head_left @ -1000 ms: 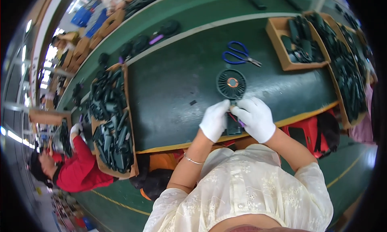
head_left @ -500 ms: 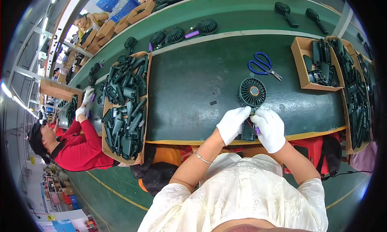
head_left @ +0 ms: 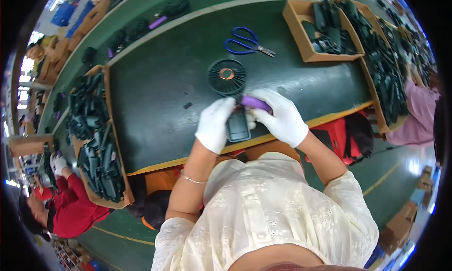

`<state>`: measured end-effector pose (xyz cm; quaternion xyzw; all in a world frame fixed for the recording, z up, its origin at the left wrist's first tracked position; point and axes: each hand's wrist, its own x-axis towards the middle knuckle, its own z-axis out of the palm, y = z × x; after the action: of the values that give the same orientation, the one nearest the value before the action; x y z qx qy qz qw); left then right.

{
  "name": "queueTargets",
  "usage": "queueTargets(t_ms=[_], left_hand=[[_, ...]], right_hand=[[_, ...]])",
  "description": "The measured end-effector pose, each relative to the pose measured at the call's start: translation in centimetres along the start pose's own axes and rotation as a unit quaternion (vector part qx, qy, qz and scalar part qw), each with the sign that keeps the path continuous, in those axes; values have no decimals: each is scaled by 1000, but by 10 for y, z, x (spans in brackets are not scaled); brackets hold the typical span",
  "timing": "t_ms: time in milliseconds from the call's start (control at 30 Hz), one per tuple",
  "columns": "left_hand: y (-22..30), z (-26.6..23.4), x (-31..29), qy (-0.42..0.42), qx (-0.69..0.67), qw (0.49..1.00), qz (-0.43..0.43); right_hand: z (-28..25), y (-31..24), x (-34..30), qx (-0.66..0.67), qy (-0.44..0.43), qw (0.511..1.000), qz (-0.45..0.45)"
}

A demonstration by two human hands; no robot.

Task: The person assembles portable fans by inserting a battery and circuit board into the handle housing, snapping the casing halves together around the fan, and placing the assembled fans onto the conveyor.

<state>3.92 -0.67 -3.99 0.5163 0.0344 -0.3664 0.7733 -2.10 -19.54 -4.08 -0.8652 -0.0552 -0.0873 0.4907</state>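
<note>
Across the middle, a dark green bench (head_left: 155, 129) with a yellow front edge. At the left end, cardboard tray work (head_left: 108, 97) heaped with dark plastic parts; at the right end, a long cardboard tray (head_left: 374, 97) of similar parts and, just beside it, a smaller cardboard box (head_left: 293, 28), also with dark pieces inside. Near the front edge, a dark handheld fan (head_left: 227, 85), round head away from the body, handle toward the body, with a rectangular hollow in the handle. On the left side of this fan, the left grip (head_left: 212, 122), white-gloved, with fingertips drawn together on the neck below the head, and so with hold of the fan; contact under the fingertips partly hidden. To the right of the handle, the right grip (head_left: 280, 115), also white-gloved, with thumb and fingers bent firmly round a smaller object. Beyond the fan head and somewhat to the right, blue-handled scissors (head_left: 246, 42), well apart from both grips. As that object inside the right grip, a purple cylinder (head_left: 255, 103), lying between fingers above and thumb below, with the left end bare and directed to the fan's neck, very near the left fingertips; touching or apart, impossible to tell. Left of the fan, a small dark scrap (head_left: 188, 105), flat on the bench.
</note>
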Motion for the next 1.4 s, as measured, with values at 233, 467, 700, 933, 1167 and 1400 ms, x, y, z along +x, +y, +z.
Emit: queueTargets(t_ms=[233,467,700,933,1167,1400], left_hand=[[-9,5,5,20,-97,995,2],[-31,-21,19,37,-34,997,61],[-12,7,5,23,-69,997,30],[-11,11,4,56,-46,997,39],[-13,2,8,97,-27,992,72],[-12,-2,5,29,-89,994,61]], right_hand=[[-13,-8,-10,56,-26,997,53],[-11,-32,-25,80,-176,977,95],[6,-21,-27,9,-136,990,-42],[27,-3,-26,13,-100,994,-31],[33,-17,-24,-105,-16,987,123],[6,-3,3,158,-217,949,163]])
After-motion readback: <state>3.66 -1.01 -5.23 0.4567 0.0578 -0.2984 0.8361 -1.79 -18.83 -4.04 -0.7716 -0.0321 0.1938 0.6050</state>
